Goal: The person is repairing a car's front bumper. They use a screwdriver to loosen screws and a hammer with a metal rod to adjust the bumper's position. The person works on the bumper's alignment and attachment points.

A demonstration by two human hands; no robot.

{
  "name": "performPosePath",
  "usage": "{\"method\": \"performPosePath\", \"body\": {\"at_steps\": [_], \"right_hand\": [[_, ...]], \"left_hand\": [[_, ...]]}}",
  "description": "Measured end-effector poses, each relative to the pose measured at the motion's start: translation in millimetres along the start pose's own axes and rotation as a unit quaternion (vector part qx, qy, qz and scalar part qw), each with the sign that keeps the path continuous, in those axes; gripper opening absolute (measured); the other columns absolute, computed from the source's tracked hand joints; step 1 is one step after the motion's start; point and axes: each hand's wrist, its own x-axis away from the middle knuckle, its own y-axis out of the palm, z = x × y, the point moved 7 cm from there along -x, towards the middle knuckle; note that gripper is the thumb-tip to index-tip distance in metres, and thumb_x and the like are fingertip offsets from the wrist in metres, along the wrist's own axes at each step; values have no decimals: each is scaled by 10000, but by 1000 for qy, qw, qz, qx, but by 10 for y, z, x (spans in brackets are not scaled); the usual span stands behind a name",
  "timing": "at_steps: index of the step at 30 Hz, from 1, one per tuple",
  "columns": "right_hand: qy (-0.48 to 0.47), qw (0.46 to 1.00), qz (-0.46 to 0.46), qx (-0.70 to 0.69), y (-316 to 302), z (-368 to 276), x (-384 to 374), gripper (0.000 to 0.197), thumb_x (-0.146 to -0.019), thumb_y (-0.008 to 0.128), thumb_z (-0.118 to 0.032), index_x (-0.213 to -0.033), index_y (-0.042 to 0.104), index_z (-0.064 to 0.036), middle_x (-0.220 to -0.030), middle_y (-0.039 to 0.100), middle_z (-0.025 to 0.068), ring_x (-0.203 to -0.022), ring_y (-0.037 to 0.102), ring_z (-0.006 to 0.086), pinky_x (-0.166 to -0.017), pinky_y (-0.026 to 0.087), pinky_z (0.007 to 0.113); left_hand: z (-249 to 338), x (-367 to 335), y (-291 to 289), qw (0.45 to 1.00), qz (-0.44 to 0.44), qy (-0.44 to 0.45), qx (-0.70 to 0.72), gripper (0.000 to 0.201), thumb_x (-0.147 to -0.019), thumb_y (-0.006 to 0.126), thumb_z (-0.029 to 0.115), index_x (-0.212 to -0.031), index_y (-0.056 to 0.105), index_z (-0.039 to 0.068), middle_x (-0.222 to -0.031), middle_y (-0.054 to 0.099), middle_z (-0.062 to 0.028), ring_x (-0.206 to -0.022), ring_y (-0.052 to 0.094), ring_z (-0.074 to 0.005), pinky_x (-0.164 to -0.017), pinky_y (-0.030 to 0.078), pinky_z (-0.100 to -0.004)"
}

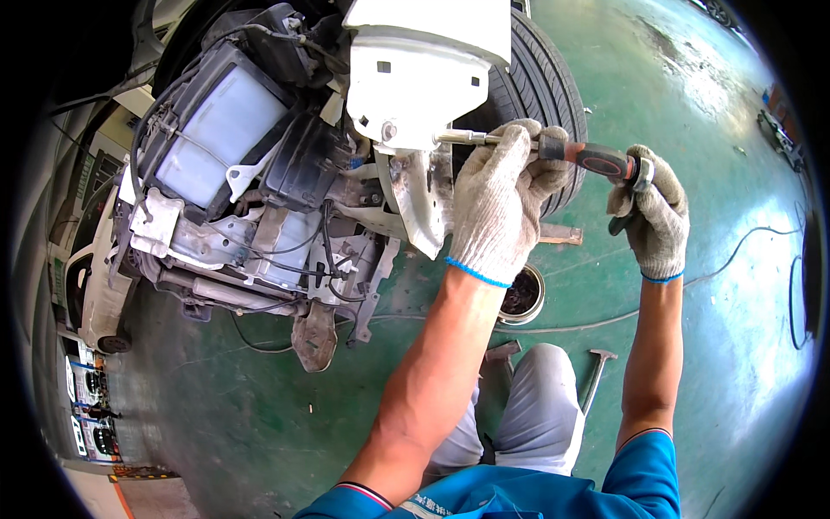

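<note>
A socket driver (596, 160) with a silver socket and shaft and a black-and-red handle lies nearly level in front of me. Its socket end meets the white body panel (415, 82) at the lower right edge of the panel. My left hand (501, 190), in a knitted off-white glove, is closed around the shaft close to the panel. At the handle's rear end, by a silver collar, my right hand (659, 208) in a matching glove grips the tool. A dark piece shows below its fingers, and I cannot make out what it is.
Left of the panel are an exposed headlamp (220, 134), brackets and loose cables. A tyre (545, 95) stands behind my left hand. On the green floor are a round tin (524, 296) of dark bits, a wood block (560, 234), a hammer (596, 381) and a hose (588, 327).
</note>
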Motion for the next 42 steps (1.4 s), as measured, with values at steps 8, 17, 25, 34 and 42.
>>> {"method": "performPosePath", "body": {"at_steps": [8,17,25,34,42], "right_hand": [[-36,988,131,78,136,-191,75,381,-1005,686,-218,-1270,677,55,-901,748,114,-673,663,122,-516,462,220],[-21,967,48,250,319,-547,167,602,-954,729,-420,-1344,633,28,-980,584,15,-631,521,63,-536,408,205],[243,926,263,116,-1668,835,1190,348,-1021,680,-359,-1119,691,-25,-768,596,-7,-548,481,68,-485,378,231],[351,785,396,324,-3651,1973,3117,499,-935,758,-429,-1190,677,-7,-874,693,90,-655,634,205,-596,511,353],[570,573,139,573,-2123,2075,4274,484,-845,715,-327,-1249,643,-70,-1237,691,247,-1084,688,431,-943,552,500]], "left_hand": [[-19,-4,28,1000,-20,3,17,254,-1104,526,199,-1185,644,-11,-1152,721,-214,-933,741,-263,-835,647,-354],[-121,208,199,986,-32,-65,-147,276,-1112,521,218,-1191,648,-14,-1081,726,-168,-859,710,-196,-837,640,-330],[1404,722,61,678,172,403,-590,299,-1001,718,245,-1116,694,-30,-1040,722,-93,-873,649,-157,-830,561,-333],[1596,-11,61,53,132,397,-907,529,-781,660,38,-1297,704,147,-1059,763,-217,-915,734,-418,-842,576,-491],[1585,148,-6,331,119,424,-835,610,-813,593,-71,-1404,653,69,-1165,752,-188,-849,714,-276,-827,576,-416]]}}
